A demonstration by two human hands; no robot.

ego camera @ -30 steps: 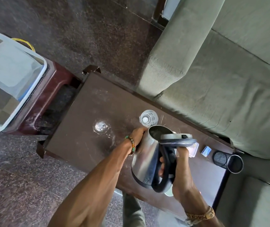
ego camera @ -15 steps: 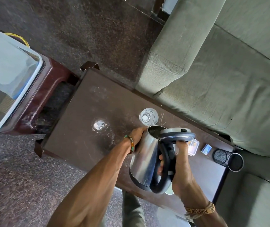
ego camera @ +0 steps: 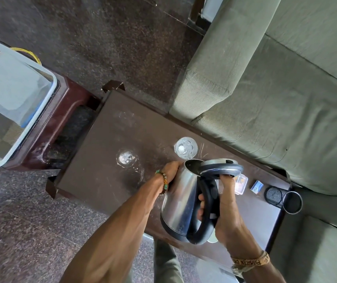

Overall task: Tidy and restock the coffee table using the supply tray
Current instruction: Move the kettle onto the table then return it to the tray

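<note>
A steel kettle (ego camera: 181, 203) with its lid flipped open is held tilted above the dark brown coffee table (ego camera: 106, 139). Its spout points at a clear glass (ego camera: 185, 148) just beyond it. My right hand (ego camera: 227, 217) grips the black handle. My left hand (ego camera: 170, 170) wraps the kettle's side near the spout, with its fingers hidden behind the steel. A second clear glass (ego camera: 126, 159) stands to the left. A white plastic supply tray (ego camera: 47, 94) sits on a maroon stool at the far left.
A small clear box (ego camera: 242, 183), a blue sachet (ego camera: 257, 186) and a black mesh holder (ego camera: 282, 198) lying on its side sit at the table's right end. A grey-green sofa (ego camera: 276, 99) runs along the far side. The floor is dark stone.
Both hands keep hold of the tilted kettle. Its spout has edged slightly closer to the near glass. The view has shifted a little.
</note>
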